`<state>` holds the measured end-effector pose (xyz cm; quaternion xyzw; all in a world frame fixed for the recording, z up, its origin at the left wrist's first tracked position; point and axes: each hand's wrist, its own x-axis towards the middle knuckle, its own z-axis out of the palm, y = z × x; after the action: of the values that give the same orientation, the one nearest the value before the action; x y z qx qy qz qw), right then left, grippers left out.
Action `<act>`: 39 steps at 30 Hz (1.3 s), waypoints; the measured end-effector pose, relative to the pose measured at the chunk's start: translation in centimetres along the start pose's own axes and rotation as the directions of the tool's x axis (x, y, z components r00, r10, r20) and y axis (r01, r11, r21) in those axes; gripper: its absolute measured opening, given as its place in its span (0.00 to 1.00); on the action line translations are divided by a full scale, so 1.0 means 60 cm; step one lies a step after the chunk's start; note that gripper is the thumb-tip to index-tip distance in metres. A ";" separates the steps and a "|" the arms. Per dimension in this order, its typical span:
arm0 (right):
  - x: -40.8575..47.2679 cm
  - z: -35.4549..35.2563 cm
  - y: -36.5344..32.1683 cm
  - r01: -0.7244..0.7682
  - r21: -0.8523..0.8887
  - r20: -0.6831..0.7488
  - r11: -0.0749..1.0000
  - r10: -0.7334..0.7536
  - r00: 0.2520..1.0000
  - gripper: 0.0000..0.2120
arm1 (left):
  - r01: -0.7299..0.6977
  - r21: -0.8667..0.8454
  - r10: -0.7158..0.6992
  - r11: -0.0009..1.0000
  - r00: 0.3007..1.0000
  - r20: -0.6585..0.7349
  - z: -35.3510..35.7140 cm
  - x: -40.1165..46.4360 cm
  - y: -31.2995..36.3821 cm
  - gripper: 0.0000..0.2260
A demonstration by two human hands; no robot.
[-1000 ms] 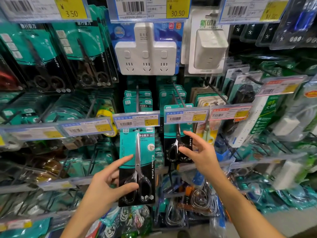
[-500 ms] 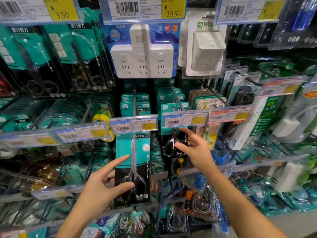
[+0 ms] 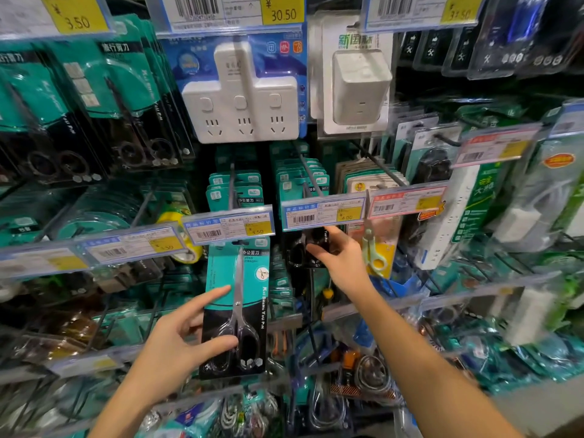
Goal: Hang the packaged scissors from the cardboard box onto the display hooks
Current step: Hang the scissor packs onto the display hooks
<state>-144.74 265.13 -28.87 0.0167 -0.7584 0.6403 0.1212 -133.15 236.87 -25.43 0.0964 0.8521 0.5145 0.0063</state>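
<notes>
Your left hand holds a packaged pair of scissors by its lower left edge: the thumb presses across the front of the card near the black handles, and the index finger lies extended along the teal upper part. The remaining fingers sit behind the card, so their position cannot be told. The pack stands upright, its top directly below the price label marked 3.50 and in line with the display hook behind that label (whether the hang hole is on the hook cannot be told).

Your right hand reaches to the neighbouring column. Its thumb and forefinger close on the lower, black part of a second scissors pack, which hangs beneath the label marked 4.00.

Further teal scissors packs are stacked on the hook behind the 3.50 label. A white three-way socket adapter hangs above. A pair of small green-handled scissors hangs just to the right of your right hand.
</notes>
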 end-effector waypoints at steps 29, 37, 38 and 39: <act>-0.231 0.061 -0.086 0.015 -0.072 0.438 0.997 0.018 0.899 0.19 | 0.043 -0.185 -0.052 0.982 0.998 -0.042 0.046 -0.041 0.001 0.32; -0.240 0.055 -0.101 0.030 -0.008 0.394 1.000 -0.025 0.919 0.21 | 0.001 -0.116 -0.001 0.993 1.000 0.000 0.031 -0.057 0.014 0.34; -0.241 0.056 -0.102 0.028 0.008 0.389 1.000 -0.029 0.921 0.21 | 0.000 -0.085 0.000 0.996 1.000 0.000 0.027 -0.057 0.014 0.34; -0.240 0.057 -0.103 0.020 0.030 0.384 0.999 -0.030 0.923 0.21 | 0.003 -0.068 -0.003 0.998 1.000 0.001 0.024 -0.055 0.016 0.34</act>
<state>-130.19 258.79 -26.35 0.1531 -0.7588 0.6327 -0.0222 -129.62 237.99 -25.54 0.0951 0.8341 0.5433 0.0106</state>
